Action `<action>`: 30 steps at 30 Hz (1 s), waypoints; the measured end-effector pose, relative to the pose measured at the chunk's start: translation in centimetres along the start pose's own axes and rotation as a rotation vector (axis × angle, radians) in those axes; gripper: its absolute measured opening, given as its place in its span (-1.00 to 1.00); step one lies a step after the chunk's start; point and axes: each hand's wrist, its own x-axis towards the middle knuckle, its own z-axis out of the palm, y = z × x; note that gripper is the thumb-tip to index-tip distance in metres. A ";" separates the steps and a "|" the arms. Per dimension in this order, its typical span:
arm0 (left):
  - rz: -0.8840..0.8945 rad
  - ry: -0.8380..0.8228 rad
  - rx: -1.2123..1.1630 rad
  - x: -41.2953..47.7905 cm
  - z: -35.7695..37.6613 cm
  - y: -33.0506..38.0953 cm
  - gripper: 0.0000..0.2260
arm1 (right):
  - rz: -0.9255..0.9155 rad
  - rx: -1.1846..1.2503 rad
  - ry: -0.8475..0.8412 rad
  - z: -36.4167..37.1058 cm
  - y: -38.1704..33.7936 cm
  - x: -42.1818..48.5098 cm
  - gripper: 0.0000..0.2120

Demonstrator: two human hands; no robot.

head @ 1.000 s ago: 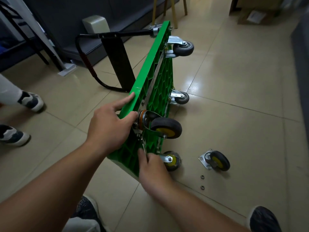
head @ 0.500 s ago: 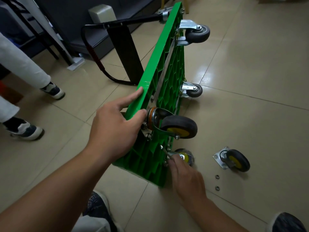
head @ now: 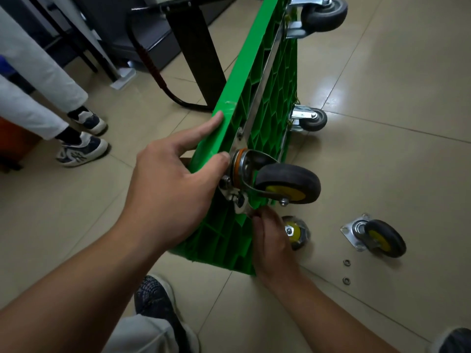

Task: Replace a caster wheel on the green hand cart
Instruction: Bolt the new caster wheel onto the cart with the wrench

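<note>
Left hand [head: 168, 189], right hand [head: 271, 242], forearms [head: 76, 289] bare; light grey trouser leg [head: 142, 336]; dark knit shoe [head: 154, 299], pale sole.

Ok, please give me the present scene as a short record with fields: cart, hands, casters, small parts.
cart: green hand cart stands on its side edge on the floor
left: left hand grips the cart's upper edge, thumb beside the caster plate
right: right hand has fingertips at that plate's lower corner; what they hold is hidden
upper caster: yellow-hub caster on the cart's underside
spare: loose caster lies on the floor, apart from the cart
small parts: two washers on the floor beside it
</note>
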 end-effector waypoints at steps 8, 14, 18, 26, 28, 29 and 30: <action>0.022 0.015 -0.019 0.2 0.1 -0.1 -0.55 | 0.046 0.085 -0.055 0.9 0.6 0.0 -0.77; 0.033 0.036 -0.050 0.2 0.3 -0.1 -0.55 | 0.042 0.148 -0.051 0.9 -0.4 0.3 -0.70; 0.041 0.040 -0.011 0.2 0.4 -0.1 -0.54 | 0.137 0.061 -0.002 1.0 -1.4 -1.5 -0.68; 0.032 0.034 0.006 0.2 0.4 0.3 -0.54 | 0.530 0.225 0.028 0.8 -10.0 -4.0 -0.44; 0.023 0.032 0.012 0.1 0.4 0.4 -0.55 | 0.747 0.470 0.022 0.4 -12.2 -3.3 -0.43; 0.020 0.029 0.018 0.1 0.4 0.4 -0.55 | 0.837 0.563 0.010 0.1 -13.0 -3.0 -0.46; 0.019 0.028 0.021 0.1 0.3 0.5 -0.55 | 0.879 0.609 -0.003 -0.2 -13.3 -2.7 -0.50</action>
